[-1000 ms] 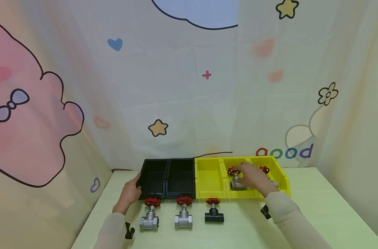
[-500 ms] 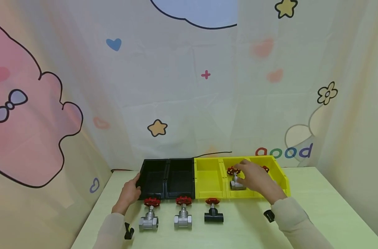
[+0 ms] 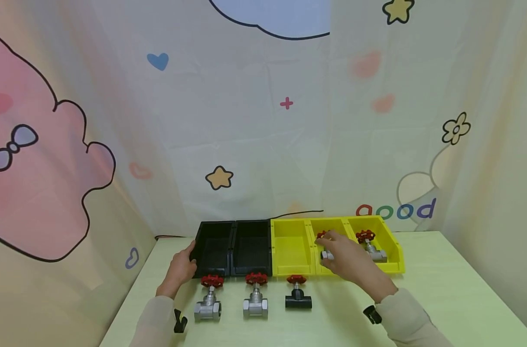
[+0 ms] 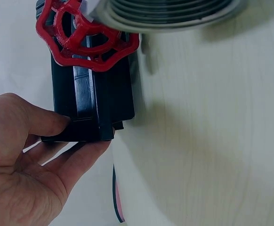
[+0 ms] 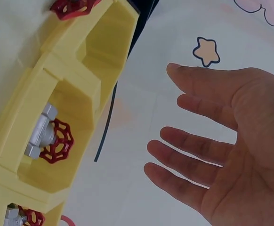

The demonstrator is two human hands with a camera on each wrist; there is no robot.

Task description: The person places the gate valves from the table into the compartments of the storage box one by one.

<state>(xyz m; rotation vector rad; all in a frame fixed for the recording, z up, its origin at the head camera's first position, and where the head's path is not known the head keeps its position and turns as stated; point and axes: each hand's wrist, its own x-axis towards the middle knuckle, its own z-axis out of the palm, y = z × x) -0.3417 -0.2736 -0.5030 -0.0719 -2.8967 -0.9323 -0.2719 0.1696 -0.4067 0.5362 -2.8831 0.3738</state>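
My left hand point(image 3: 181, 268) grips the outer end of the leftmost black bin point(image 4: 87, 94), with the thumb over its rim and the fingers underneath in the left wrist view. My right hand point(image 3: 348, 258) hovers over the middle yellow bin point(image 3: 328, 224), fingers loosely spread with nothing between them. In that bin lies a silver gate valve point(image 5: 42, 131) with a red handwheel point(image 5: 58, 141); the right hand covers much of it in the head view. Another silver valve point(image 3: 376, 253) with a red wheel lies in the right yellow bin point(image 3: 395, 250).
In front of the bins lie two silver valves, a left one point(image 3: 208, 308) and a middle one point(image 3: 256, 306), and a black tee-shaped valve point(image 3: 298, 300), all red-wheeled. The second black bin point(image 3: 251, 270) and left yellow bin point(image 3: 293, 270) join the row. A printed curtain point(image 3: 246, 120) hangs behind.
My right hand has shifted slightly left and forward over the middle yellow bin, uncovering the valve in the right yellow bin. My left hand keeps its grip on the black bin.
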